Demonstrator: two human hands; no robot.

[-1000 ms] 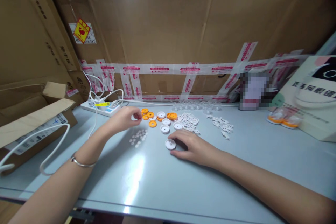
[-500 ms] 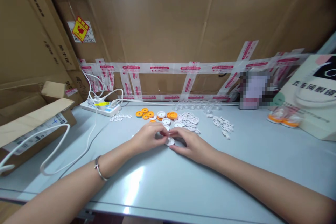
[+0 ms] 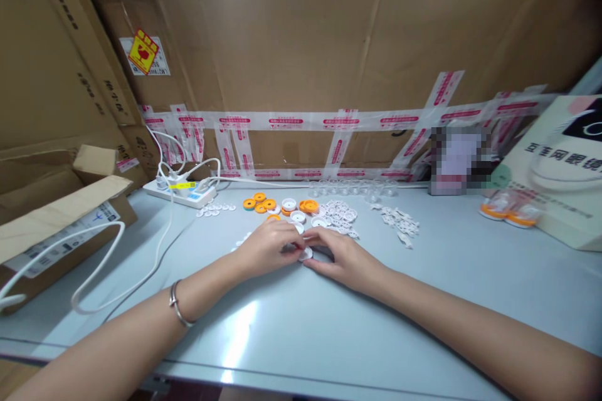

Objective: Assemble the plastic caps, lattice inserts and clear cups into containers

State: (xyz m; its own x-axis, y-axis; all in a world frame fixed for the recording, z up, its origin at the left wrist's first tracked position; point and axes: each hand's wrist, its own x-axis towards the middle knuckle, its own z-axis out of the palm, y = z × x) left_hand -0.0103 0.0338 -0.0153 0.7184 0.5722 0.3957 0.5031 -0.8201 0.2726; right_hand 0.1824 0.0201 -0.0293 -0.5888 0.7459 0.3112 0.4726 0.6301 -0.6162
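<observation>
My left hand point(image 3: 268, 245) and my right hand point(image 3: 339, 255) meet over a small round white cap point(image 3: 305, 254) on the grey table point(image 3: 291, 338). Both pinch at it with curled fingers, and their fingertips touch. A silver bracelet point(image 3: 177, 304) circles my left wrist. Just behind the hands lie orange rings point(image 3: 259, 203), white caps point(image 3: 289, 204) and a heap of small white flat pieces point(image 3: 339, 214). A few tiny white discs point(image 3: 241, 242) show to the left of my left hand.
A white power strip point(image 3: 181, 192) with white cables sits at the back left. An open cardboard box point(image 3: 56, 225) stands at the left edge. Taped cardboard forms the back wall. A white paper bag point(image 3: 559, 169) and wrapped orange parts point(image 3: 510, 210) stand at the right.
My left hand came from the orange rings at the back over to the white cap under my right hand. Both hands now pinch the cap together.
</observation>
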